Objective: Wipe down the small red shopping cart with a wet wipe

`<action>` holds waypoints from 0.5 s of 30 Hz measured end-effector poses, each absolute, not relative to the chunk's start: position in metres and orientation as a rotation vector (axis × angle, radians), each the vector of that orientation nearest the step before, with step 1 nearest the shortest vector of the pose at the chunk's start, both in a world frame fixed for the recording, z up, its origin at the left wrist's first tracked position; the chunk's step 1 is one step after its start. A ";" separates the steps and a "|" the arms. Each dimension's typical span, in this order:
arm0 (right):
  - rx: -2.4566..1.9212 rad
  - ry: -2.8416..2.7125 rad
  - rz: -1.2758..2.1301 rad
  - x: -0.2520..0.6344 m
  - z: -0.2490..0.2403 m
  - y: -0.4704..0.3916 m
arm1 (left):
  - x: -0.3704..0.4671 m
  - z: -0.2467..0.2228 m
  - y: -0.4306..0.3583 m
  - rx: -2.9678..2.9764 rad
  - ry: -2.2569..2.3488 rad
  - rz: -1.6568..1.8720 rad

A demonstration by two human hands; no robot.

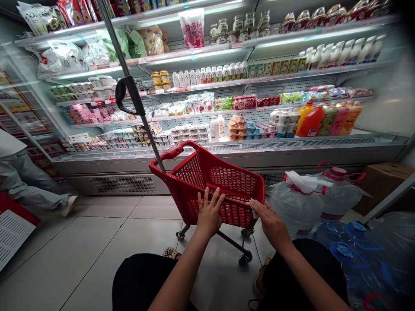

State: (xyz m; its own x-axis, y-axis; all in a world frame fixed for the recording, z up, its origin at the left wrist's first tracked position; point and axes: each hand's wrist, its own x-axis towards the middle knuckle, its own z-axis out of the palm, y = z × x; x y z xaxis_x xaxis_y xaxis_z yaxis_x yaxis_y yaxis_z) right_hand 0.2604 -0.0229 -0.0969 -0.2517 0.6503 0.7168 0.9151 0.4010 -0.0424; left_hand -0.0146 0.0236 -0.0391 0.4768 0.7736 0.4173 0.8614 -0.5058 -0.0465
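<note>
A small red shopping cart [233, 185] on black wheels stands on the tiled floor in front of me, with a long metal pole and black loop handle [131, 97] rising at its left. My left hand [210, 214] has its fingers spread against the near side of the basket and holds nothing. At the basket's right corner lies my right hand [270, 222], its fingers stretched over the rim near a small pale thing, too small to make out. The part of the basket's inside that shows is bare.
Beyond the cart runs a refrigerated shelf unit [233, 149] of dairy goods and juice bottles. Large clear water jugs [292, 203], blue-capped jugs [345, 250] and a cardboard box [385, 177] crowd the right. A person's leg [32, 181] and a red-and-white object [13, 229] are at left.
</note>
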 end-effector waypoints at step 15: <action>-1.220 -2.070 -0.493 0.228 -0.091 -0.040 | -0.031 -0.032 0.023 -2.541 -1.451 -0.558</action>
State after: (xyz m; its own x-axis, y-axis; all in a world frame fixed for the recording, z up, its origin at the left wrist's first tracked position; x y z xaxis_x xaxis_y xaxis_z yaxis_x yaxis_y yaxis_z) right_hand 0.2279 -0.0397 -0.0913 -0.3337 0.6162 0.7134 0.8716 0.4899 -0.0154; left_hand -0.0314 0.0234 -0.0320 0.4592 0.7951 0.3961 0.8558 -0.5156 0.0429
